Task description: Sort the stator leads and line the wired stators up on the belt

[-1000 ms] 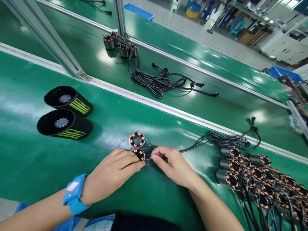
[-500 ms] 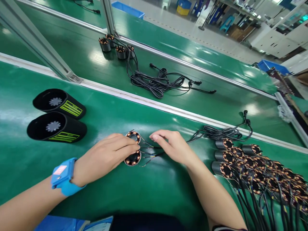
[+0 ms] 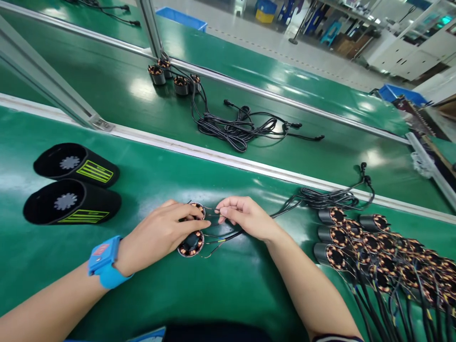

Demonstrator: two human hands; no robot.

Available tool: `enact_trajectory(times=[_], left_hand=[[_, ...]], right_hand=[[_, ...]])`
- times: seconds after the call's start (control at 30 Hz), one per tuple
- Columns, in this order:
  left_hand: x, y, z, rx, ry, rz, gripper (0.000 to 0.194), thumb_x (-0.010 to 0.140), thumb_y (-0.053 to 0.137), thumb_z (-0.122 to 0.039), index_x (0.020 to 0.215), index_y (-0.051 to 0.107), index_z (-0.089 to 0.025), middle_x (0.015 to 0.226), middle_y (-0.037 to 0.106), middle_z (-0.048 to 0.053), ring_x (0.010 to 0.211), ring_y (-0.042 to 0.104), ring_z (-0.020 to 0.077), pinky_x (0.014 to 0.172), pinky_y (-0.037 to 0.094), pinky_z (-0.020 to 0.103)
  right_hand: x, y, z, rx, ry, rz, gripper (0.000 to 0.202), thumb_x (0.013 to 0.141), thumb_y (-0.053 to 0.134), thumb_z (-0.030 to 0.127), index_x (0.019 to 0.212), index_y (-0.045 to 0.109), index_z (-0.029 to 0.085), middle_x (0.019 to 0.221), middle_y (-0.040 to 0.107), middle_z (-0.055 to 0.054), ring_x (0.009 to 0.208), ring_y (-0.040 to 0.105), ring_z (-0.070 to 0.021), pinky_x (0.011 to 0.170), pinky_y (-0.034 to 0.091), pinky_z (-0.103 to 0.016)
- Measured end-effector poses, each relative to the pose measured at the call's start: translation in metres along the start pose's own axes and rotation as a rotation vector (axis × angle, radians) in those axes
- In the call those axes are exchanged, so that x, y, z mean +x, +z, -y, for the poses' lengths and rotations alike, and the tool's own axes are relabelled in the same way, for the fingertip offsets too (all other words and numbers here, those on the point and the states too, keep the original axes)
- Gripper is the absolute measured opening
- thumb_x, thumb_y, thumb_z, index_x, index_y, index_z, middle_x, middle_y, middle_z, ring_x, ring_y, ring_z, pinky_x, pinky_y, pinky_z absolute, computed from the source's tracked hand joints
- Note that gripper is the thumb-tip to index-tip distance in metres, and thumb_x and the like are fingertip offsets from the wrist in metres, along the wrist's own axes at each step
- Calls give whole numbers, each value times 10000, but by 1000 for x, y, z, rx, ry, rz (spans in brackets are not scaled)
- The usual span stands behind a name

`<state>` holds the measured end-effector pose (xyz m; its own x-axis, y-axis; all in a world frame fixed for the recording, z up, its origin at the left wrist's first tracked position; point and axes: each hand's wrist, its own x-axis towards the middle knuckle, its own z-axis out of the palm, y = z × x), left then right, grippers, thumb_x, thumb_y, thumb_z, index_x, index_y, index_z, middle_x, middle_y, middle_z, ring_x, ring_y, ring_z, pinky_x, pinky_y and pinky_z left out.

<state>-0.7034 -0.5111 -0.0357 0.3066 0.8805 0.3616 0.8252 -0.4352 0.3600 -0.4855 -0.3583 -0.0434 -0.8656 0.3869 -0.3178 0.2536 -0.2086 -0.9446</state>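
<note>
Thin wires rightward from upper stator

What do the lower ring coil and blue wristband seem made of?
Lower ring coil: probably copper windings, glossy orange-brown, within a silvery rim that looks metallic. Wristband: satin blue, perhaps plastic or rubber; its smooth surface leaves that open.
</note>
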Motion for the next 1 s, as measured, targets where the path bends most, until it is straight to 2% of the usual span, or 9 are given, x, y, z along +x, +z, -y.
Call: enact_trajectory(times=[0.13, 0.23, 0.3, 0.5, 0.77, 0.83, 0.9, 1.0], left_hand=[[4, 5, -6, -59, -97, -46, 234, 1077, 531, -262, 1114, 762, -247, 1099, 752, 14, 973, 694, 148, 860, 474, 282], [8, 7, -10, -81, -119, -43, 241, 1080, 551, -350, 1031, 761, -243, 1027, 742, -7, 929, 685, 135, 830, 446, 288], [10, 8, -12, -73, -121, -48, 263, 1084, 542, -342, 978, 759, -238, 983, 731, -13, 892, 669, 130, 800, 424, 295], [12, 9, -15, -74, -127, -52, 224, 1070, 573, -292, 961, 758, -226, 951, 711, -8, 852, 639, 134, 782, 393, 305], [12, 12, -16, -66, -147, -85, 269, 1083, 544, -351, 931, 732, -233, 954, 723, -21, 870, 648, 128, 792, 432, 281], [11, 5, -13, -80, -161, -84, 293, 1084, 532, -404, 942, 720, -230, 967, 723, -24, 888, 664, 115, 809, 454, 264], [11, -10, -8, -68, -189, -85, 311, 1080, 530, -451, 954, 711, -233, 971, 720, -26, 890, 672, 114, 817, 470, 256], [19, -48, 9, 61, -204, -49, 368, 1077, 492, -540, 1032, 713, -249, 1012, 725, -8, 932, 680, 160, 831, 484, 297]], right_hand=[[-6, -6, 5, 60, 13, 59, 386, 912, 719, 380, 1216, 656, 152, 897, 742, -41, 714, 614, -115, 689, 484, -255], [-9, -7, 6, 108, 16, 61, 423, 849, 759, 259, 1236, 610, 179, 895, 734, -20, 803, 677, -136, 719, 515, -257], [-10, -7, 6, 110, 20, 58, 444, 832, 760, 216, 1243, 595, 190, 878, 727, -6, 861, 706, -154, 733, 525, -258], [-11, -7, 4, 78, 0, 70, 443, 861, 718, 175, 1279, 572, 197, 903, 747, -6, 872, 724, -151, 736, 527, -249], [-11, -8, 0, 34, -6, 73, 444, 881, 719, 232, 1292, 551, 218, 909, 749, -12, 881, 729, -165, 729, 536, -262], [-14, -8, 3, -27, -15, 51, 426, 905, 715, 302, 1289, 549, 220, 947, 753, -27, 882, 727, -173, 760, 554, -291], [-16, -12, 10, -171, -36, -11, 397, 933, 699, 383, 1271, 561, 225, 1035, 755, -54, 915, 724, -186, 822, 573, -336], [-12, -33, 28, -625, -95, -197, 380, 957, 683, 420, 1277, 585, 240, 1189, 735, -89, 1083, 702, -255, 973, 551, -452]])
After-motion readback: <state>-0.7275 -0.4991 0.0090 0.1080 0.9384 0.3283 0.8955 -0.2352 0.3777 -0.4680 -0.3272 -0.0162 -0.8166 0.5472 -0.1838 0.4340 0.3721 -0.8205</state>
